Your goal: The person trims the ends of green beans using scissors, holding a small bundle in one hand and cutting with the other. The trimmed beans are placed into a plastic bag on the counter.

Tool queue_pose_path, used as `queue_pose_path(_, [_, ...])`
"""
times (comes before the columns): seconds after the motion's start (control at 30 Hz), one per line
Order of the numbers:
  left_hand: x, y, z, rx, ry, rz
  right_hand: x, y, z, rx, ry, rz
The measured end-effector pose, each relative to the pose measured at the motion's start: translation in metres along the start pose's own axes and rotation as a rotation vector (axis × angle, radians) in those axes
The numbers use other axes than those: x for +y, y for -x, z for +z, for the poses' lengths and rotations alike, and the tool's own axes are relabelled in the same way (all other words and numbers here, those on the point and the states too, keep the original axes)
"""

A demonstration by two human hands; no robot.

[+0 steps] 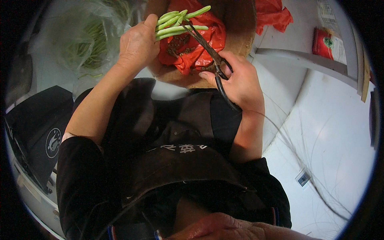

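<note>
My left hand [138, 42] grips a small bunch of green beans [172, 33], their ends pointing right. The handles of dark metal scissors [210, 49] are in my right hand [241, 76]. Their blade tips reach in among the bean ends, and the far tip is partly hidden there. Below both hands lies a crumpled red plastic bag [214, 39], inside a brown container [243, 27] that looks like cardboard. Dark brown scraps [178, 45] lie on the bag.
To the left, a clear plastic bag [115, 33] holds many more long green beans [94, 45]. A black bag [42, 126] with a white emblem stands at lower left. On the right are a grey shelf edge [300, 57], a red and white package [325, 45] and another red plastic bag [273, 15].
</note>
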State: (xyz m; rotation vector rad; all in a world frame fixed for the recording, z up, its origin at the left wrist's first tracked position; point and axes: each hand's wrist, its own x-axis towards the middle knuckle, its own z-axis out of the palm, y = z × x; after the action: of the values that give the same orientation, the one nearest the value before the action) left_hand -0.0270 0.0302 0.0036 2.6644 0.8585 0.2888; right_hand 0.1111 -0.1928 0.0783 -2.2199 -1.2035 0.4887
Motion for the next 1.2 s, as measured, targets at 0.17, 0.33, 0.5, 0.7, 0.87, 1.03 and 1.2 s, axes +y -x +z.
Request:
queue_pose_path(0.17, [0.002, -0.002, 0.003, -0.149, 0.147, -0.083, 0.003, -0.002, -0.001, -0.01, 0.02, 0.009])
queue_pose_path(0.33, [0.004, 0.001, 0.008, -0.194, 0.19, -0.094, 0.006, -0.002, -0.002, -0.017, 0.085, -0.025])
queue_pose_path(0.5, [0.004, 0.002, 0.008, -0.181, 0.17, -0.062, 0.006, -0.002, -0.003, -0.023, 0.089, -0.053])
queue_pose_path(0.7, [0.004, 0.001, 0.008, -0.183, 0.209, -0.053, 0.005, -0.003, -0.003, -0.007, 0.081, -0.063])
queue_pose_path(0.87, [0.002, 0.002, 0.01, -0.2, 0.197, -0.053, 0.004, -0.005, -0.001, 0.031, 0.126, -0.083])
queue_pose_path(1.03, [0.001, 0.002, 0.015, -0.294, 0.506, -0.09, 0.005, -0.004, -0.001, 0.045, 0.155, -0.088])
queue_pose_path(1.2, [0.003, 0.005, 0.016, -0.258, 0.406, -0.077, 0.006, -0.004, 0.001, 0.041, 0.157, -0.07])
